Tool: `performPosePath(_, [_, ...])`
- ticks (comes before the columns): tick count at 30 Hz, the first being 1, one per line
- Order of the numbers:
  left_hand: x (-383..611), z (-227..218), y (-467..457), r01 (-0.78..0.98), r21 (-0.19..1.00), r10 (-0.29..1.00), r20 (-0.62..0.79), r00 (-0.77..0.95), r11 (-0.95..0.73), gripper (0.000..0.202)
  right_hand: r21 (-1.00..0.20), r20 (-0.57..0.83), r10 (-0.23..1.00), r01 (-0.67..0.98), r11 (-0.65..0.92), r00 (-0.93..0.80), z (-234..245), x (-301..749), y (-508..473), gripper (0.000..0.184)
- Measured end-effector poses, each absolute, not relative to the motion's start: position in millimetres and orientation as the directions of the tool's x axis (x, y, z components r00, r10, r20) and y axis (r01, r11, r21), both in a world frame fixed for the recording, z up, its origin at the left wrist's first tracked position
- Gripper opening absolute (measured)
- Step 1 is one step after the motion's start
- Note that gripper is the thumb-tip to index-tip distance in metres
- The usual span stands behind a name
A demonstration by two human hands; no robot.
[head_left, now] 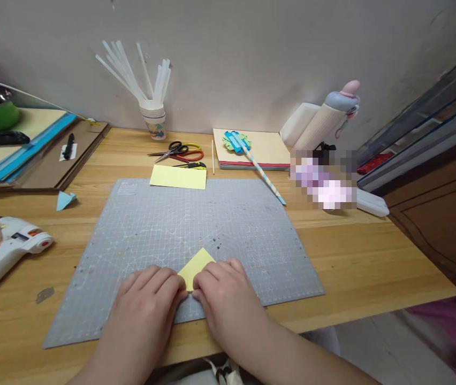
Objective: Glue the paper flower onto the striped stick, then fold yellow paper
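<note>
A small yellow piece of paper lies folded near the front edge of the grey cutting mat, one corner pointing away from me. My left hand grips its left side, fingers bent and pressed together with the thumb at the lower edge. On the other side my right hand pinches it the same way. The two thumbs almost meet at the bottom fold. Both hands cover much of the paper's lower part. A yellow paper strip rests at the mat's far edge.
A white glue gun lies at left, near a blue paper scrap. Behind the mat are scissors, a cutter and paper cups holding straws. A paper flower on a striped stick leans across a pad.
</note>
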State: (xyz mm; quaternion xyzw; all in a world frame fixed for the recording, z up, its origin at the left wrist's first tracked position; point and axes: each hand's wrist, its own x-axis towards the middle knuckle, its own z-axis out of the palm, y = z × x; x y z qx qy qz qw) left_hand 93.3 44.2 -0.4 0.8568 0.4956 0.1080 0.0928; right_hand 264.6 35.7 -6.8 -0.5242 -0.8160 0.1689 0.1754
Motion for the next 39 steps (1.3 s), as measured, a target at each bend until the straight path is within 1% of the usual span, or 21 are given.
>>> performPosePath(3, [93.3,-0.9,45.2,0.831,0.266,0.871,0.084,0.485,-0.488,0.017,-0.433,0.121,0.908,0.802,0.412,-0.401,-8.2,260.6,37.1,0.012])
performPosePath(7, [94.3,-0.4,46.7,0.840,0.247,0.874,0.074,0.480,-0.483,0.019,-0.401,0.100,0.905,0.816,0.416,-0.413,-6.6,259.5,38.4,0.011])
performPosePath(10, [95.0,0.8,48.0,0.843,0.250,0.876,0.061,0.478,-0.477,0.019,-0.419,0.103,0.908,0.810,0.410,-0.406,-7.7,260.8,37.7,0.012])
performPosePath(16, [87.0,0.5,49.4,0.834,0.315,0.883,0.028,0.468,-0.452,0.020,-0.458,0.150,0.913,0.791,0.405,-0.380,-12.3,262.5,36.0,0.012])
performPosePath(22, [71.0,-1.4,50.1,0.855,0.252,0.889,0.069,0.452,-0.454,0.022,-0.458,0.135,0.917,0.797,0.393,-0.375,-10.4,262.9,37.2,0.013])
performPosePath(30, [75.4,-3.2,48.4,0.862,0.158,0.876,0.072,0.477,-0.482,0.021,-0.438,0.154,0.919,0.808,0.394,-0.364,-11.5,261.4,36.5,0.012])
performPosePath(35, [74.1,-3.2,47.6,0.867,0.174,0.883,0.046,0.467,-0.468,0.018,-0.455,0.184,0.917,0.796,0.399,-0.354,-13.6,265.5,30.8,0.014])
performPosePath(39, [75.0,-2.3,48.4,0.866,0.180,0.883,0.055,0.466,-0.467,0.019,-0.405,0.175,0.935,0.843,0.354,-0.309,-9.6,269.4,26.6,0.013])
